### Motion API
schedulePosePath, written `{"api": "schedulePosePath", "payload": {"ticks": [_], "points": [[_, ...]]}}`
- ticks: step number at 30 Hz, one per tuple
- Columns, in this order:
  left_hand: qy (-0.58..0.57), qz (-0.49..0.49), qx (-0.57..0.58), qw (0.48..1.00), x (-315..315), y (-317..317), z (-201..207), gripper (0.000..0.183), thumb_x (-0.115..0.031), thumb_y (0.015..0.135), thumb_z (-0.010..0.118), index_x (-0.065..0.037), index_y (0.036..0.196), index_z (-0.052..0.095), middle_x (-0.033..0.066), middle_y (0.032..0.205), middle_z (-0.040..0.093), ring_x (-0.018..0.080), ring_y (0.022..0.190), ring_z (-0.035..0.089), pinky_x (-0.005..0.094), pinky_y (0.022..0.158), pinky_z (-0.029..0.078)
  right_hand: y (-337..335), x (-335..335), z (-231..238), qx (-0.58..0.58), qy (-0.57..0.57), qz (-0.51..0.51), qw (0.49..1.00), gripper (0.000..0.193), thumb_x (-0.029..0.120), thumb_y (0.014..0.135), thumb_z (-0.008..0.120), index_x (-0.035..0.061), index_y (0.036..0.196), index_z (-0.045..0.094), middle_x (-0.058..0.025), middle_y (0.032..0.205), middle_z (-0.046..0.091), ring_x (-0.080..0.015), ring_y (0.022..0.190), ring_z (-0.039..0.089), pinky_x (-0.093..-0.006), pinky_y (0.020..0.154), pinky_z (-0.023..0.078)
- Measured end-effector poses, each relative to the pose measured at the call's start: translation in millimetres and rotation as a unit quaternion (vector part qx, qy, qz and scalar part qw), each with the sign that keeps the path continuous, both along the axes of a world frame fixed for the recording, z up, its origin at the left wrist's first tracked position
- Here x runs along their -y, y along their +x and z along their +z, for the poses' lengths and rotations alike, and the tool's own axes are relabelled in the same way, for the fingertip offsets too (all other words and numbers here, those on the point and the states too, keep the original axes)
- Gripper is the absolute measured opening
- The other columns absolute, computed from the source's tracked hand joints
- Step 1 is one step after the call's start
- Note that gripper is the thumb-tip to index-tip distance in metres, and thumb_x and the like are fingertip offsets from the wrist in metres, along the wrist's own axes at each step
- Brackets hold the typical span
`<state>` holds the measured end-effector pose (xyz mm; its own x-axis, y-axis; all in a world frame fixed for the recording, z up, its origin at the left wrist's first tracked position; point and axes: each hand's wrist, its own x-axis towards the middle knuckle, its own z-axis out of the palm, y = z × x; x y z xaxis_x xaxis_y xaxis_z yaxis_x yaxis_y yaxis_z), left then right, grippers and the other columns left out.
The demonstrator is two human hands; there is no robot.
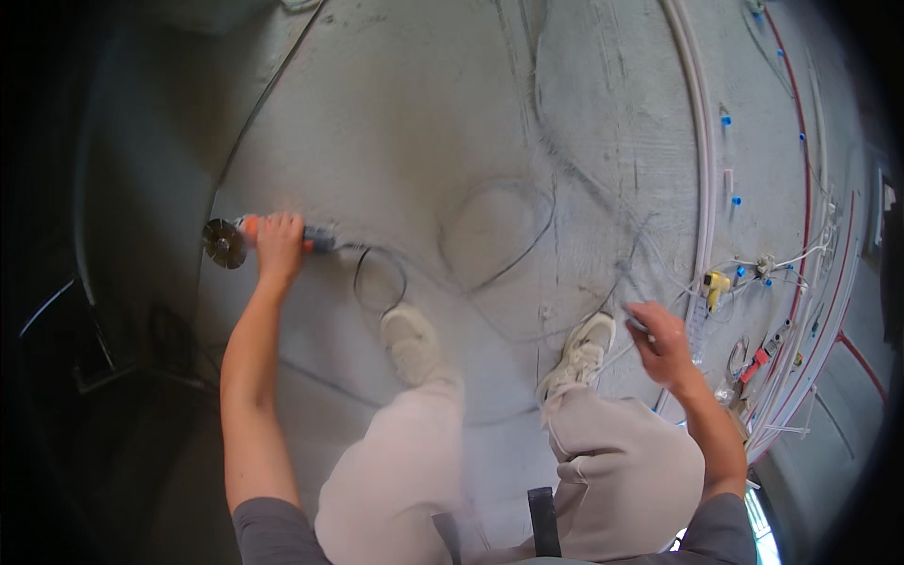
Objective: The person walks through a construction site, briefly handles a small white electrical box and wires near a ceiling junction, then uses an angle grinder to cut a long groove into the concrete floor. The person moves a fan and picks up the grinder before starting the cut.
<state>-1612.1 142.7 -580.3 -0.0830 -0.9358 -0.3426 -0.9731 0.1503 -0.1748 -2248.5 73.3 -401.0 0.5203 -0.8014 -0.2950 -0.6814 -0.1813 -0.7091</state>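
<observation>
Grey concrete floor [395,122], marked with dark streaks. Pale conduits [702,141] and a thin red line [802,122] run along the right side. Left side deeply shadowed; bright patch [761,527] lower right.

Left hand [280,247] gripping, right hand [665,343] curled, forearms [250,377] bare
</observation>
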Motion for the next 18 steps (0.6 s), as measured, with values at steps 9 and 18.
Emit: {"api": "schedulePosePath", "payload": {"ticks": [9,18], "points": [[0.142,0.068,-0.010,0.988,65,-27,33,0.075,0.012,0.072,0.059,-0.006,0.145,0.053,0.0216,0.160,0.042,0.0392,0.149,0.039,0.0571,0.118,0.032,58,65,-70,0.124,-0.268,0.040,0.955,0.024,0.007,0.086,0.067,0.0081,0.110,0.069,-0.0078,0.085,0.063,-0.0297,0.081,0.067,-0.0427,0.064,0.055],[0.116,-0.114,-0.405,0.900,150,-383,242,0.052,0.002,0.082,0.073,-0.001,0.132,0.059,0.0174,0.114,0.062,0.0267,0.105,0.060,0.0390,0.094,0.048,40,62,-17,0.204,-0.252,-0.006,0.946,0.014,0.013,0.089,0.067,0.0071,0.101,0.067,-0.0117,0.092,0.068,-0.0346,0.089,0.069,-0.0459,0.073,0.055]]}}
